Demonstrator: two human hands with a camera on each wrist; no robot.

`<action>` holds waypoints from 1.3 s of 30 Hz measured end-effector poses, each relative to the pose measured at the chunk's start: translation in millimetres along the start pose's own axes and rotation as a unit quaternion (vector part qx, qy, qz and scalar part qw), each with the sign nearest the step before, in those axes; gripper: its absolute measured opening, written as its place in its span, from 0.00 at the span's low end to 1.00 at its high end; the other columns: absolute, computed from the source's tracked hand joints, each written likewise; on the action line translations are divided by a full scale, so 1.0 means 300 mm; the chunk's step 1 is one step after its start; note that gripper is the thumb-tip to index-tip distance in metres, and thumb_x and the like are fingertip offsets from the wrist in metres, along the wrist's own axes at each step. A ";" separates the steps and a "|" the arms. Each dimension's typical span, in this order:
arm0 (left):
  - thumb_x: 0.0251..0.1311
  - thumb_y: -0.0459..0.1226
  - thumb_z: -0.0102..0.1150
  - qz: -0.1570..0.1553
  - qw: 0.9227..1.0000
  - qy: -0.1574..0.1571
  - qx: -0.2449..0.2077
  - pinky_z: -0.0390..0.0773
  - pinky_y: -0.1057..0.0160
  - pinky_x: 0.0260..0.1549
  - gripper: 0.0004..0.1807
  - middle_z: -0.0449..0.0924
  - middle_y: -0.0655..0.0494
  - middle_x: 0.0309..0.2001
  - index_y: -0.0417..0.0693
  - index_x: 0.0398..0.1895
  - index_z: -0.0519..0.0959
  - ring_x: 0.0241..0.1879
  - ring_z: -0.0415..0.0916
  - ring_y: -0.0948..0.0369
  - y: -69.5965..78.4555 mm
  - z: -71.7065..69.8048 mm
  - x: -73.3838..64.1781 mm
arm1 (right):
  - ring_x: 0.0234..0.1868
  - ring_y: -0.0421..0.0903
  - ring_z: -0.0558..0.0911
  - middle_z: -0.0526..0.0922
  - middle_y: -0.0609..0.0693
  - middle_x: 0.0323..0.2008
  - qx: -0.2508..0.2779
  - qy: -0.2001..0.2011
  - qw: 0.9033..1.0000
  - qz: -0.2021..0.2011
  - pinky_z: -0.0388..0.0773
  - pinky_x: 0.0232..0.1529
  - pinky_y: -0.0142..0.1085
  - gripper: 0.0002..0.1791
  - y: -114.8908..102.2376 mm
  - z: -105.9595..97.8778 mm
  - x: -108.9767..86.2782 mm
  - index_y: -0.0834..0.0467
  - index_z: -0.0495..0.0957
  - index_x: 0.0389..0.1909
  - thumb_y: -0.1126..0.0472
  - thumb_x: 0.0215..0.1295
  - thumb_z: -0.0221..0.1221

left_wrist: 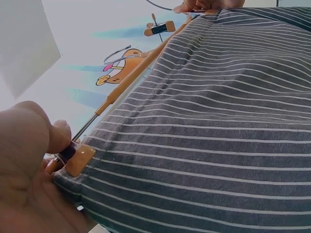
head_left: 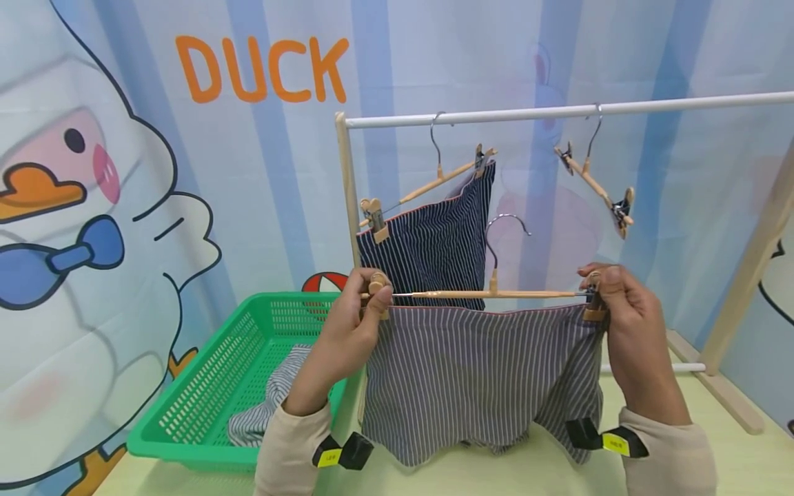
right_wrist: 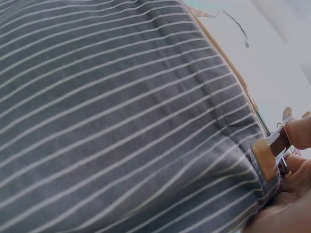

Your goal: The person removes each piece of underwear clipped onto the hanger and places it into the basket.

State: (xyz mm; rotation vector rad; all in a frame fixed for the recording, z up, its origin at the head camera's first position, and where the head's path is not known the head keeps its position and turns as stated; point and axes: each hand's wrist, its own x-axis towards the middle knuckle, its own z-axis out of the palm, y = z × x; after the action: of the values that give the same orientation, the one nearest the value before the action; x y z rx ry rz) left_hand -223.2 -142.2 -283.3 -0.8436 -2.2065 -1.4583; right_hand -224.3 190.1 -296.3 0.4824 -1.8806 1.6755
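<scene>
Grey shorts with white stripes [head_left: 471,379] hang by the waistband from a wooden clip hanger [head_left: 459,294], held up in front of the rack. At the hanger's left end my left hand [head_left: 347,331] pinches the clip [left_wrist: 80,160] between thumb and fingers. My right hand [head_left: 635,331] grips the opposite clip [right_wrist: 264,159], its thumb toward me. Both clip pads sit over the waistband corners. The hanger's metal hook [head_left: 490,241] points up, free of the rail.
Behind is a rack with a white rail [head_left: 527,114]. Dark striped shorts [head_left: 428,241] hang there on one clip hanger, beside a bare clip hanger [head_left: 592,182]. A green basket [head_left: 205,386] with a striped garment [head_left: 273,399] stands at left on the pale table [head_left: 533,475].
</scene>
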 end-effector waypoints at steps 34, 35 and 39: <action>0.76 0.37 0.44 0.000 1.000 -0.013 0.011 0.74 0.63 0.39 0.08 0.68 0.47 0.40 0.41 0.50 0.65 0.37 0.70 0.55 -0.006 0.008 0.007 | 0.48 0.42 0.70 0.77 0.45 0.45 0.104 0.045 0.994 0.009 0.63 0.41 0.31 0.17 0.010 0.001 0.011 0.57 0.76 0.33 0.51 0.76 0.47; 0.76 0.36 0.44 -0.001 1.000 -0.013 0.011 0.74 0.63 0.38 0.08 0.69 0.47 0.40 0.41 0.50 0.65 0.37 0.70 0.55 -0.006 0.009 0.006 | 0.47 0.42 0.70 0.77 0.44 0.45 0.106 0.046 0.993 0.011 0.63 0.41 0.31 0.17 0.010 0.001 0.011 0.57 0.76 0.33 0.51 0.76 0.47; 0.76 0.36 0.44 -0.002 1.000 -0.012 0.010 0.74 0.64 0.38 0.08 0.68 0.47 0.40 0.41 0.50 0.65 0.37 0.69 0.55 -0.003 0.010 0.005 | 0.47 0.42 0.69 0.77 0.44 0.45 0.110 0.050 0.992 0.021 0.63 0.40 0.31 0.16 0.008 0.000 0.010 0.55 0.79 0.35 0.51 0.76 0.47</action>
State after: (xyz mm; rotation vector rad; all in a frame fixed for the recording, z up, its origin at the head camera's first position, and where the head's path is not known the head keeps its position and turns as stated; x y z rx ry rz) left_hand -224.9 -139.4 -284.2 -0.8567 -2.2375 -1.4336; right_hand -228.2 190.8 -296.3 0.4403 -1.6528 1.9100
